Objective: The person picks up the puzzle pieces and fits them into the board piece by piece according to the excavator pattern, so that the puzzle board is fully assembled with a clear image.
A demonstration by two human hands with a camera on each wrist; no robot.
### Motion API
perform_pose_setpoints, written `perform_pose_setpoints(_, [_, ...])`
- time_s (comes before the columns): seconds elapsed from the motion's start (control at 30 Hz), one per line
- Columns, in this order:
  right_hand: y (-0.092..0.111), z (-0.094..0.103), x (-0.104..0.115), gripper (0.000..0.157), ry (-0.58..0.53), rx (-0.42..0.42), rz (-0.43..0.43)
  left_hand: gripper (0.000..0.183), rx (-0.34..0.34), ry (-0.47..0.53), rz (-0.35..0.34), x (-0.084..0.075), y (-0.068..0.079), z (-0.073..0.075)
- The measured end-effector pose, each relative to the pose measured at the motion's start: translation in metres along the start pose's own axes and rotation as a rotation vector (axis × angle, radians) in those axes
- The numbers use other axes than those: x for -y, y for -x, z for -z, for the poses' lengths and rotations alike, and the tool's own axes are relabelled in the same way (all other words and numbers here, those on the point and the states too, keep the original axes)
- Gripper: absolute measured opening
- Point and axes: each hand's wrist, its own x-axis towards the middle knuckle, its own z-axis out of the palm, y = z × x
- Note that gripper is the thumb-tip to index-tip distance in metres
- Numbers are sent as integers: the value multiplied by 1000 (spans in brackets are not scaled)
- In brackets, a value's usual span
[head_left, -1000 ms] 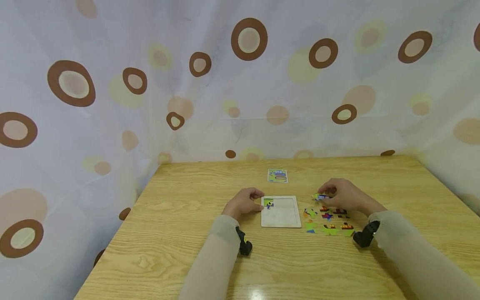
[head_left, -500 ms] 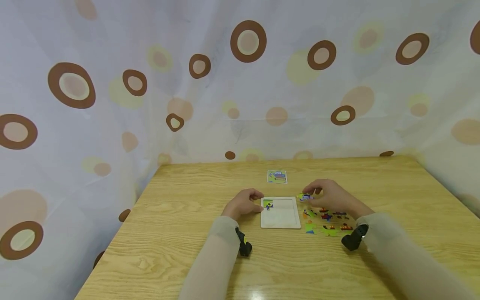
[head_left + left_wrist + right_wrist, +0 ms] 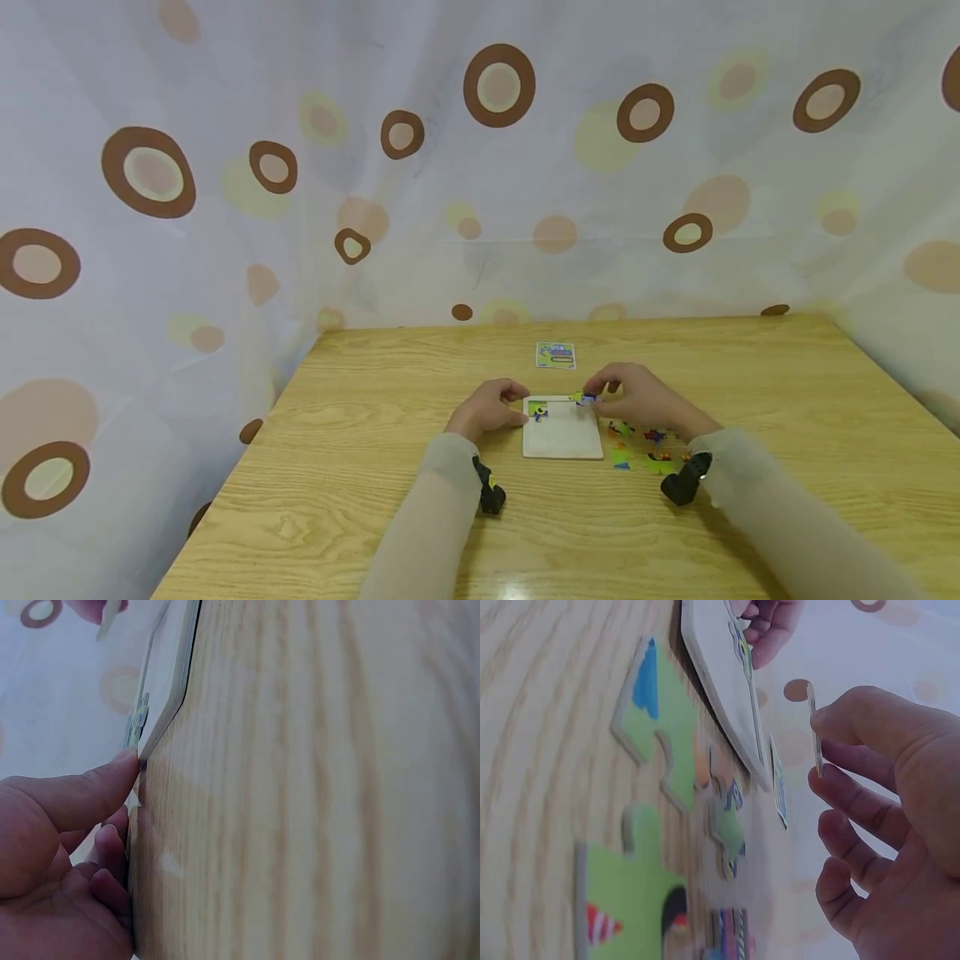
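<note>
My right hand (image 3: pixel 637 395) pinches a green and purple jigsaw piece (image 3: pixel 582 399) between thumb and fingers, over the back right part of a white puzzle tray (image 3: pixel 562 442). From the right wrist, that piece (image 3: pixel 815 731) is seen edge-on, raised above the tray. My left hand (image 3: pixel 489 406) holds the tray at its back left corner, thumb against the left side and index finger at the back. The left wrist view has the thumb (image 3: pixel 105 787) right at the tray's edge, other fingers curled below. One fitted piece (image 3: pixel 537 409) lies in the tray's back left corner.
Several loose jigsaw pieces (image 3: pixel 622 457) lie right of the tray, some hidden by my right hand and wrist. A small picture card (image 3: pixel 555 355) of a vehicle lies behind the tray. A patterned curtain (image 3: pixel 420 275) borders the wooden table (image 3: pixel 337 500).
My right hand has carried the pinched piece leftward, from above the loose pieces to over the tray's back right part. The left hand has stayed at the tray's corner.
</note>
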Motion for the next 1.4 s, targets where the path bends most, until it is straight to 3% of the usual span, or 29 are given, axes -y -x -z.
perform_pose_setpoints(0.5, [-15,-21,7,21,-49,50,-3,36,5,-19,4,0,-1,0])
perform_pose_setpoints(0.7, [-22,-29,7,19,-11,35,44,36,-2,-23,-3,0,-2,0])
perform_pose_setpoints(1.4, [-35,-40,13,16,64,44,-7,36,-4,-30,-5,1,-2,0])
